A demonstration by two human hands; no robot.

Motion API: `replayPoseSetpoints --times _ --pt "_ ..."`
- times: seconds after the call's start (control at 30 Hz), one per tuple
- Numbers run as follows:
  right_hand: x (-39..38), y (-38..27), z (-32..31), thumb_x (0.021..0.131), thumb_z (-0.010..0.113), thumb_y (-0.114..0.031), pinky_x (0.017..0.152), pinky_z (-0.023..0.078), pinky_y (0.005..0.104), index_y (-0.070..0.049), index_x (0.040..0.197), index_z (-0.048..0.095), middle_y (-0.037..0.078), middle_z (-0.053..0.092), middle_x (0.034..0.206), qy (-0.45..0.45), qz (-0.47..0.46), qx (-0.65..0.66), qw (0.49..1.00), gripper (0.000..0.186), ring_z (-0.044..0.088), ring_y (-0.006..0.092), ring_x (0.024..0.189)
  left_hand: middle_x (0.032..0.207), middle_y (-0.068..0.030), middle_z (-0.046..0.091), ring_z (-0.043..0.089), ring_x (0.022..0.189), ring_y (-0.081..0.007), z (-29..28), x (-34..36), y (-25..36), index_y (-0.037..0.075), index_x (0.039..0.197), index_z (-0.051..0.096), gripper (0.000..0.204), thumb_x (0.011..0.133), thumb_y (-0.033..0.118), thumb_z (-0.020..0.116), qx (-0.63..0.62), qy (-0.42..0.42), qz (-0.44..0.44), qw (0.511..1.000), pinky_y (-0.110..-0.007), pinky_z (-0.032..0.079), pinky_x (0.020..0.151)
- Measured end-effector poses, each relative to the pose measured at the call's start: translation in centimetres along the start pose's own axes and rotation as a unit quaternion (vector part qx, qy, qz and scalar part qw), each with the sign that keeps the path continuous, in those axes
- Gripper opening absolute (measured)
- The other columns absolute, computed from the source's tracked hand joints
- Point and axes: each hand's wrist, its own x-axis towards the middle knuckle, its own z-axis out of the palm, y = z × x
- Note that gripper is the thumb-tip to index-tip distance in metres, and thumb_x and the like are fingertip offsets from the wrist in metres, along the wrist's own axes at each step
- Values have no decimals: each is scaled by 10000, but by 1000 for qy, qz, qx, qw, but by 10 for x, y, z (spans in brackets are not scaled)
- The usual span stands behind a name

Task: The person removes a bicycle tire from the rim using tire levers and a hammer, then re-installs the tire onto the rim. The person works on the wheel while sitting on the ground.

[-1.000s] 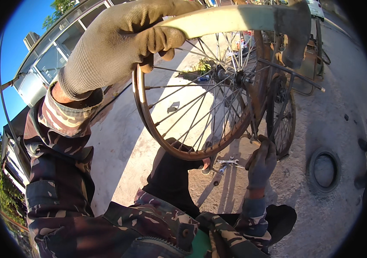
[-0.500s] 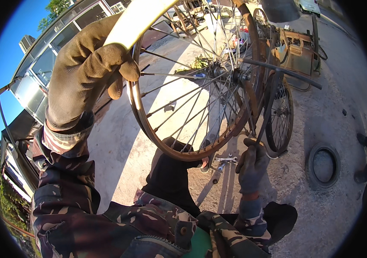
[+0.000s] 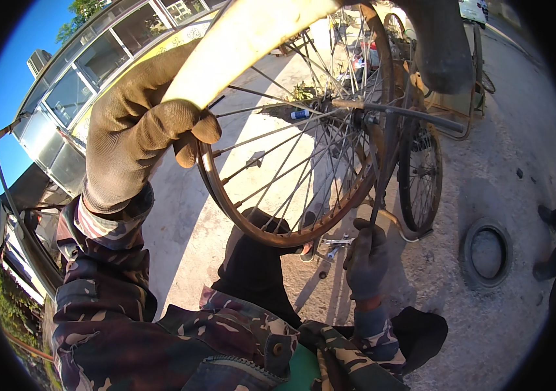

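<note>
And here I have the left hand [image 3: 141,130] high on the wheel's left side, its gloved fingers curled with the thumb pressed in, wrapped firmly round a pale band [image 3: 239,49] just beside the rusty rim [image 3: 255,228]; over on the right, lower down, my right hand [image 3: 366,260] is closed into a loose fist, fingers bent about the lower end of a dark narrow strip [image 3: 378,189], and whether that strip is stiff or slack I can't tell from out here; the spoked wheel hangs between the two, face toward me, its hub [image 3: 356,118] right of its middle, clear of the concrete ground [image 3: 186,215], and what bears it is hidden from me; for good work at this point, I'd judge, the left grip wants to stay close to the rim so the band lies flat and doesn't twist, the pull even rather than jerky; the right should keep its knuckles clear of the spokes, and the strip away from them too, since a snag there could drag the wheel round; below, on the ground near the right hand, lie some wrenches [image 3: 338,242], with a loose tyre [image 3: 486,254] flat toward the ground's right side, well apart from everything I'm holding.
</note>
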Motion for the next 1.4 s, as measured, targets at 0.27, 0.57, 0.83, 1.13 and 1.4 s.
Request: replayPoseSetpoints --times 0.27,0.57,0.83,1.13,1.4 --pt "-8 9 26 1101 544 -135 505 383 241 -17 1226 666 -33 551 673 23 -50 -118 991 210 480 24 552 851 -175 748 713 683 -158 14 -20 7 -136 1387 560 762 932 424 805 18 16 -51 998 -224 530 533" --pt "-18 9 47 1076 576 -96 595 479 270 18 1208 680 16 667 766 32 -34 -111 993 204 587 64 661 904 -164 775 732 729 -179 19 -29 1 -136 1440 532 746 926 328 810 -13 -4 -19 1000 -228 540 558" --pt "-21 17 32 1125 480 -144 458 336 224 -11 1274 629 -40 547 671 22 -61 -29 997 249 442 22 480 997 -166 754 739 813 -172 12 -28 2 -127 1445 540 712 940 302 800 -41 -48 -34 997 -233 534 616" --pt "-17 1 21 1107 509 -165 494 370 239 -9 1236 655 -32 546 644 14 25 37 999 249 470 25 521 895 -170 766 735 747 -182 19 -29 3 -141 1433 543 757 909 329 821 -36 -20 -36 999 -230 514 559" --pt "1 11 29 1124 531 -203 447 285 216 -23 1177 649 -79 442 612 5 -24 -63 998 221 381 -3 485 962 -184 760 743 801 -187 17 -29 8 -142 1437 537 735 926 315 803 -8 -33 -15 999 -258 556 585"
